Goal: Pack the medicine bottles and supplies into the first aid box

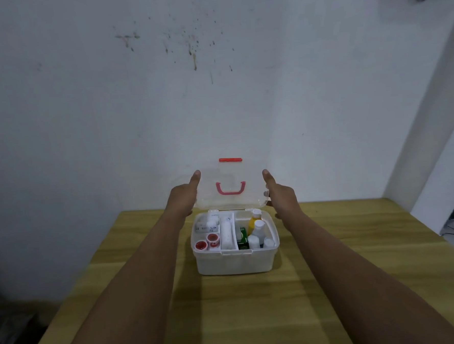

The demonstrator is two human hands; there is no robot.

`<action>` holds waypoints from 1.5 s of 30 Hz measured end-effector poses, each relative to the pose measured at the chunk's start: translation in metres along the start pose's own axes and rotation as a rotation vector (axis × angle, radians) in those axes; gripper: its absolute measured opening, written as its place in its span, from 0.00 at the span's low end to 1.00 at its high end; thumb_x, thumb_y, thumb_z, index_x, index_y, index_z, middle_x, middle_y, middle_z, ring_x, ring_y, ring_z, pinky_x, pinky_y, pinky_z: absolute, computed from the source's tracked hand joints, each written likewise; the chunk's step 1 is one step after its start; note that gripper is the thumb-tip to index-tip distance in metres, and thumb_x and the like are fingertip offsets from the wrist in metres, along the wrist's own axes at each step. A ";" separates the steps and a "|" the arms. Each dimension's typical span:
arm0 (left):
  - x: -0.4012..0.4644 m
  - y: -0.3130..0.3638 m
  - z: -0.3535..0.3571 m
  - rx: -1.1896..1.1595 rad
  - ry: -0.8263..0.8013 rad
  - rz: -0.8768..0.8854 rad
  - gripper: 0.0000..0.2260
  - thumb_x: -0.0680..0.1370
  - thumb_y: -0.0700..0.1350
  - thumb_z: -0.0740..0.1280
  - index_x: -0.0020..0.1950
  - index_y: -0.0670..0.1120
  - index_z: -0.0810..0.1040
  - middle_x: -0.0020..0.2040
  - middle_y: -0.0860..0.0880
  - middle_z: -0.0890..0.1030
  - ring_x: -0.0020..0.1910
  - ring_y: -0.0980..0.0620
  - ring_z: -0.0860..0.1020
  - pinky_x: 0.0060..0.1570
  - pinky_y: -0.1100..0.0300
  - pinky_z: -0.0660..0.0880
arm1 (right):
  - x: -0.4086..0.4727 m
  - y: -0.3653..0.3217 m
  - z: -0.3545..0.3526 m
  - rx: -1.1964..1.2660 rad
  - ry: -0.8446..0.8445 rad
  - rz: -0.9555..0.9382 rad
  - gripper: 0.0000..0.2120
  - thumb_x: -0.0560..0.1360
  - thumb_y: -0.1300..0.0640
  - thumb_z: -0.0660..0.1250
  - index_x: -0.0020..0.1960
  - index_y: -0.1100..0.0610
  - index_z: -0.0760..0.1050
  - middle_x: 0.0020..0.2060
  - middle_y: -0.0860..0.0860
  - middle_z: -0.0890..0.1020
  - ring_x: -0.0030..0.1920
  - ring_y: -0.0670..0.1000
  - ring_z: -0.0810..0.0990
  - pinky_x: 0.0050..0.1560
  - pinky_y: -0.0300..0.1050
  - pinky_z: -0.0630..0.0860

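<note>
Packing looks done; you are at the closing step. Your left hand (186, 198) and right hand (277, 192) each hold a side edge of the clear lid (229, 182), which stands raised and upright at the back of the box (235, 261). Left thumb lies up along the lid's edge, right thumb the same; the other fingers curl behind the lid, mostly hidden.

Next move, as I judge it: swing the lid forward and down evenly on both sides, then press the red latch (230, 159) home at the front rim. Watch the tall bottles (257, 227) just below your right fingers; if one stands proud of the rim the lid may not seat.

Box sits on the counter (333, 271), directly below and nearer you than your fingers. White, divided tray: red-capped rolls (206, 241) and small white containers below the left fingers, a long white roll (226, 233) in the middle slot, a green carton (242, 237) and bottles on the right. Pink handle (231, 190) on the lid between your hands.
</note>
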State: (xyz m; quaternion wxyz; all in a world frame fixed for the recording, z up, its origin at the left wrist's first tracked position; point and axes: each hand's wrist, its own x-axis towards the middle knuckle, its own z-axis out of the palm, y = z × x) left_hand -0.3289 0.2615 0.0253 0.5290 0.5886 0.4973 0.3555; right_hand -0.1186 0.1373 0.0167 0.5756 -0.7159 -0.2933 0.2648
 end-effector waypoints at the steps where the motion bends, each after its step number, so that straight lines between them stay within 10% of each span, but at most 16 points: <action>1: -0.005 0.001 -0.001 0.005 0.003 0.009 0.24 0.75 0.74 0.59 0.39 0.53 0.68 0.44 0.52 0.74 0.50 0.48 0.74 0.51 0.50 0.73 | -0.006 -0.001 -0.002 -0.011 0.011 -0.008 0.46 0.74 0.26 0.60 0.65 0.70 0.75 0.60 0.64 0.81 0.60 0.65 0.81 0.58 0.56 0.76; 5: -0.027 -0.005 -0.004 0.006 0.040 0.016 0.32 0.72 0.77 0.56 0.48 0.49 0.74 0.42 0.53 0.74 0.48 0.49 0.74 0.55 0.49 0.74 | -0.037 -0.007 -0.007 -0.072 0.041 -0.060 0.38 0.70 0.21 0.58 0.33 0.58 0.68 0.31 0.55 0.73 0.34 0.53 0.73 0.43 0.50 0.70; 12: -0.076 -0.031 -0.005 0.095 0.025 0.067 0.24 0.79 0.68 0.59 0.51 0.48 0.78 0.49 0.54 0.78 0.55 0.46 0.76 0.66 0.42 0.74 | -0.072 0.023 -0.013 -0.156 0.049 -0.201 0.31 0.77 0.30 0.61 0.31 0.53 0.57 0.27 0.48 0.62 0.30 0.49 0.62 0.35 0.46 0.60; 17: -0.095 -0.062 -0.004 0.176 -0.010 0.132 0.35 0.79 0.66 0.61 0.78 0.44 0.68 0.76 0.45 0.72 0.70 0.43 0.75 0.71 0.46 0.68 | -0.085 0.052 -0.009 -0.254 0.038 -0.222 0.28 0.72 0.25 0.61 0.40 0.51 0.71 0.38 0.44 0.75 0.44 0.49 0.75 0.42 0.45 0.70; 25: -0.104 -0.082 -0.001 0.256 -0.005 0.232 0.26 0.78 0.65 0.63 0.71 0.53 0.77 0.61 0.49 0.84 0.59 0.47 0.82 0.61 0.46 0.78 | -0.100 0.067 -0.007 -0.174 0.038 -0.246 0.17 0.76 0.39 0.69 0.51 0.52 0.83 0.42 0.46 0.86 0.46 0.49 0.84 0.44 0.47 0.79; 30: -0.105 -0.086 -0.001 0.204 0.008 0.251 0.22 0.78 0.64 0.64 0.67 0.55 0.79 0.58 0.52 0.85 0.56 0.49 0.82 0.59 0.46 0.79 | -0.103 0.069 0.001 -0.177 0.027 -0.230 0.35 0.66 0.25 0.69 0.62 0.48 0.79 0.54 0.45 0.84 0.55 0.49 0.82 0.54 0.50 0.81; 37: -0.107 -0.087 0.000 0.193 0.023 0.274 0.21 0.79 0.63 0.65 0.67 0.54 0.79 0.59 0.52 0.84 0.57 0.48 0.81 0.55 0.48 0.80 | -0.112 0.066 -0.005 -0.141 -0.008 -0.253 0.30 0.67 0.38 0.79 0.63 0.48 0.76 0.49 0.39 0.78 0.53 0.47 0.78 0.51 0.44 0.75; 45: -0.113 -0.102 0.003 0.194 0.041 0.187 0.29 0.78 0.66 0.64 0.73 0.52 0.74 0.66 0.48 0.81 0.64 0.45 0.79 0.61 0.46 0.77 | -0.118 0.082 -0.004 -0.178 -0.038 -0.190 0.44 0.66 0.34 0.77 0.76 0.49 0.67 0.71 0.49 0.75 0.70 0.55 0.74 0.66 0.52 0.74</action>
